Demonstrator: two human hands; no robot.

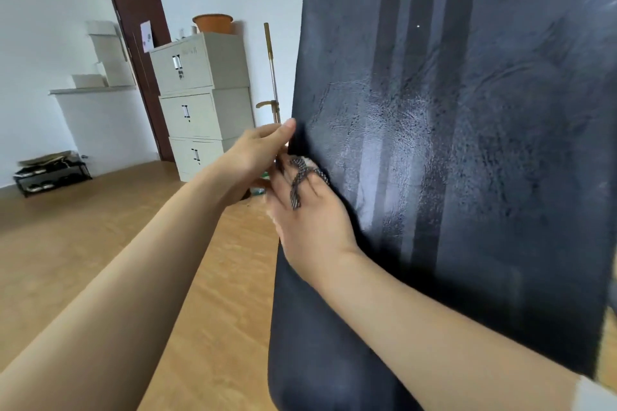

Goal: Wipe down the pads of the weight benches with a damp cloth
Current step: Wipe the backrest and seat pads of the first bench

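Note:
A tall black back pad (467,143) with grey stripes down its middle fills the right half of the view, standing nearly upright, with wet smears on its surface. Below it a second black pad (314,344) slopes down. My left hand (263,150) grips the back pad's left edge, thumb on the front face and fingers behind. Just below it, my right hand (310,213) presses against the same edge and holds a dark grey patterned cloth (300,177). Only strips of the cloth show between my fingers; the rest is hidden under the hand.
A beige three-drawer filing cabinet (203,100) with an orange pot (213,23) on top stands by a dark brown door (140,43). A brass-coloured pole (272,73) leans beside the pad. A white counter (100,123), a low black rack (53,173) and wooden floor (100,243) lie to the left.

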